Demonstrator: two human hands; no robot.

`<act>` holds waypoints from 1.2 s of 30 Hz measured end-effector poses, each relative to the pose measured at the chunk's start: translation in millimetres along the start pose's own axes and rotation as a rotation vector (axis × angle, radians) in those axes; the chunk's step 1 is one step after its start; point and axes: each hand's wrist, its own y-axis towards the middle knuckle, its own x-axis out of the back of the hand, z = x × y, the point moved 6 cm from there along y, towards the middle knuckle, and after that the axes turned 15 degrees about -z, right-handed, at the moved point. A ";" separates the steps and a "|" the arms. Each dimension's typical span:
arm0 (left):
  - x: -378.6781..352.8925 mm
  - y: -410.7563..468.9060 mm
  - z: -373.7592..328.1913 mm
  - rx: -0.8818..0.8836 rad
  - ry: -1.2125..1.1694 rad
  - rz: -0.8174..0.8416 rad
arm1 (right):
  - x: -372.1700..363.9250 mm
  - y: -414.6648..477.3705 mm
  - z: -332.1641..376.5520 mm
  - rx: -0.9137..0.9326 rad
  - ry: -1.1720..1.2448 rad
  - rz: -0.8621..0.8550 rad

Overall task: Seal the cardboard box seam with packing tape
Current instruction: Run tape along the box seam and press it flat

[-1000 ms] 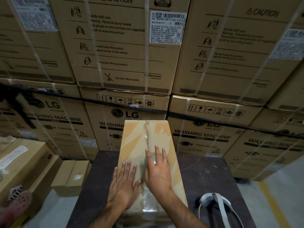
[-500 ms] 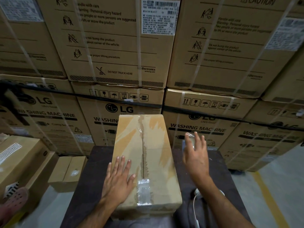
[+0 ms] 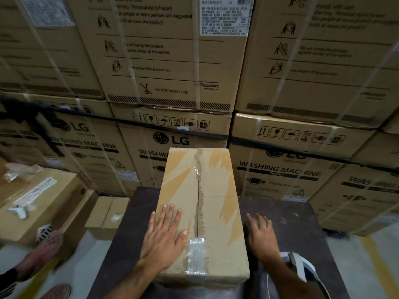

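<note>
A long cardboard box (image 3: 218, 197) lies lengthwise on a dark table (image 3: 289, 221). Its middle seam (image 3: 198, 203) runs away from me, with torn paper along it. A short strip of clear tape (image 3: 196, 256) covers the seam's near end and folds over the front edge. My left hand (image 3: 163, 236) lies flat on the box top, left of the seam, fingers spread. My right hand (image 3: 262, 233) is off the box, low over the table just right of it, fingers apart and blurred; I see nothing in it. No tape roll is visible.
A white band-like device (image 3: 299, 265) lies on the table by my right wrist. A small carton (image 3: 108, 214) and a larger one (image 3: 49, 203) stand at the left. A person's feet in pink shoes (image 3: 46, 248) are at bottom left. Stacked washing-machine cartons (image 3: 172, 61) wall off the back.
My right hand left the seam, swung out to the right of the box and dropped to the table. My left hand stayed flat on the box top.
</note>
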 end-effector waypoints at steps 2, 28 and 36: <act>-0.3 -0.3 -0.1 0.005 0.006 0.004 | -19.7 -5.7 2.4 0.003 -0.006 0.044; 5.9 1.9 -0.4 0.046 -0.052 0.086 | -32.4 -61.2 3.9 -0.089 0.079 0.091; 6.0 1.5 -1.0 0.049 -0.068 0.098 | -25.1 -89.7 12.3 -0.068 0.101 0.012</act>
